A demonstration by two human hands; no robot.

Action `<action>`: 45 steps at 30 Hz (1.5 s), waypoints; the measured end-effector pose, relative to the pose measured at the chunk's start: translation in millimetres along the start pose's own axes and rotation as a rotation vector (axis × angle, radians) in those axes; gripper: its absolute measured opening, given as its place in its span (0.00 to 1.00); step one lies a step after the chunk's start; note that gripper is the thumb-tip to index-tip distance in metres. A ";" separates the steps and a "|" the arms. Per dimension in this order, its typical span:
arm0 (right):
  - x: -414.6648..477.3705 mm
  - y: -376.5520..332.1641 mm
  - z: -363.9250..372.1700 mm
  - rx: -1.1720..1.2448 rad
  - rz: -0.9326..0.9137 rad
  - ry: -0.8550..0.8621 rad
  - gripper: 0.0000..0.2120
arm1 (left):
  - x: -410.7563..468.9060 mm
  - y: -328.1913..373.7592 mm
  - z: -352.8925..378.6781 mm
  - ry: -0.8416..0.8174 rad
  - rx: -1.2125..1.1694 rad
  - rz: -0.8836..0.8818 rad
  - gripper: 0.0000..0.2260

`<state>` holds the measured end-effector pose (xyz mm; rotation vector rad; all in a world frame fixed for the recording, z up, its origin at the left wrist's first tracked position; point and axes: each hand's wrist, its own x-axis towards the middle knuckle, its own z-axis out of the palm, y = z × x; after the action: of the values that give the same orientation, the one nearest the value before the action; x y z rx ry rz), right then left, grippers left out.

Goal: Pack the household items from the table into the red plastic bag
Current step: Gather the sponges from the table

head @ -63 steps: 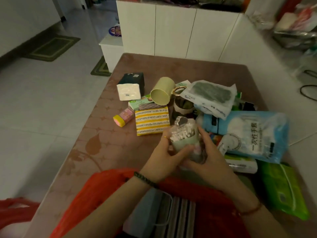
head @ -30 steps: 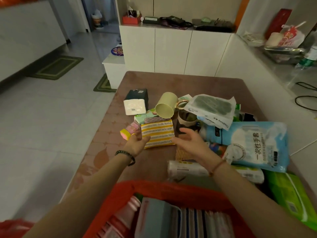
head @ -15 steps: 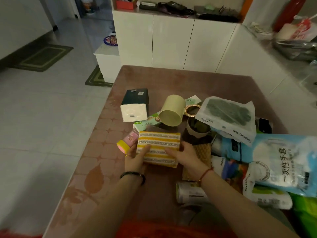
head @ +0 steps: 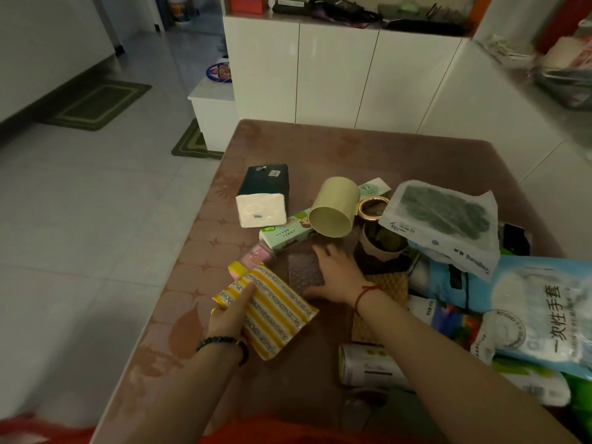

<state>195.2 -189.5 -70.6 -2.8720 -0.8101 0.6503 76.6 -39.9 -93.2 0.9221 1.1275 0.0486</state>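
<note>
A person packing household goods works both hands at once over a brown table [head: 352, 149] crowded with items. The left hand [head: 229, 312] grips a yellow striped cloth [head: 272, 315], forefinger laid along its top and the thumb hidden beneath, holding it tilted and apparently clear of the tabletop, likely so it can swing straight back toward the body. The right hand [head: 336, 274] reaches further in and spans a dark pad [head: 304, 270], fingers hooked over the far edge and thumb at the near edge, a hold suited to prising a thin, flat thing off the surface. The red bag [head: 256, 432] shows only as a strip at the bottom of the view, just below both forearms, close enough for short drops. Most goods are not yet packed: a tissue pack [head: 262, 195], a green box [head: 285, 233], a tipped cup [head: 333, 206] and a blue packet [head: 528, 312] lie heaped toward the right, some overlapping.
</note>
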 end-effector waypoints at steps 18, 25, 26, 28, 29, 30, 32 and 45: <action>-70.6 -22.9 -1.2 1.067 0.069 0.540 0.15 | -46.3 -10.0 10.8 -0.121 0.090 0.174 0.31; -90.5 -33.0 11.8 1.046 -0.023 0.142 0.10 | -63.2 -26.7 25.2 -0.361 0.215 0.181 0.17; -92.2 -33.5 13.2 1.092 -0.026 0.088 0.11 | -61.9 -26.9 25.0 -0.338 0.212 0.179 0.14; -94.3 -28.6 14.4 1.062 0.037 0.192 0.12 | -58.4 -26.3 23.1 -0.266 0.177 0.157 0.15; -93.9 -20.1 14.7 0.944 0.139 0.332 0.14 | -56.2 -25.8 21.2 -0.228 0.164 0.147 0.19; -93.8 -7.9 15.3 0.804 0.267 0.468 0.18 | -54.5 -25.6 19.1 -0.204 0.155 0.146 0.22; -97.1 17.4 18.7 0.519 0.479 0.524 0.30 | -54.2 -24.8 13.9 -0.195 0.157 0.173 0.21; -184.6 -0.2 -24.8 1.491 -0.096 0.575 0.08 | -137.4 -3.6 8.8 -0.354 0.023 0.460 0.09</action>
<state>63.7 -283.9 21.5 -1.4683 -0.1568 0.1787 17.8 -111.8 8.4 1.1450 0.5760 0.2389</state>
